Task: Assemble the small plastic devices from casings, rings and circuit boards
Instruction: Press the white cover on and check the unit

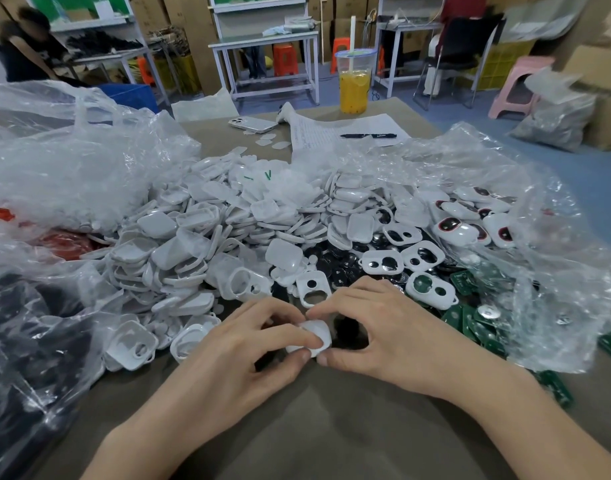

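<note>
drink cup (355,83) far table edge | pen (368,136) on paper (335,131) | phone (252,124) left of paper

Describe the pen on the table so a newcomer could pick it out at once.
Start at the tall cup of orange drink at the far edge of the table. Just in front of it lies a white paper sheet. The pen lies across that sheet, the only slim black thing on it.

White casing (316,336) was mostly buried under fingers of the left hand (235,351) and right hand (383,337). Print on the paper sheet (331,131) was too tiny to read, and the bag of black stuff (20,358) ran off the left edge.
</note>
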Demonstrator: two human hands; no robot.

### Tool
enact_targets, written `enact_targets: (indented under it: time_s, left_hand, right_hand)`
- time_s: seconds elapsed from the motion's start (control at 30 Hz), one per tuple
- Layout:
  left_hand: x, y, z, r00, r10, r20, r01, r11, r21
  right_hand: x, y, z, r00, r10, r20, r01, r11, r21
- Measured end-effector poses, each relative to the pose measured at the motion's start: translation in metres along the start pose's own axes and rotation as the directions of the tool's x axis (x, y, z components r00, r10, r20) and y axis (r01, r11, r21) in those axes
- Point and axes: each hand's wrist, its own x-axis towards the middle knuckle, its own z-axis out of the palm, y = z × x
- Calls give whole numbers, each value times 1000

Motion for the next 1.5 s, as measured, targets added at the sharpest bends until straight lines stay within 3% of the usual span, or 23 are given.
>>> enact_targets:
  time_s: [0.4,0.97,1.3,1.5]
  left_hand:
    - [0,2,1,999,-30,15,29,999,12]
    - [0,1,5,997,-71,-4,71,997,-28]
    - [1,0,7,996,-93,-3,92,995,-25]
    - [0,2,8,995,-87,-49,88,996,6]
  right_hand:
    - [6,4,1,997,72,42,-76,989,123]
    - [9,-2,-3,992,100,75,-110,985,133]
    - [12,-2,1,991,118,60,-122,990,75]
    - [5,-4,6,999,37,-11,-37,999,-25]
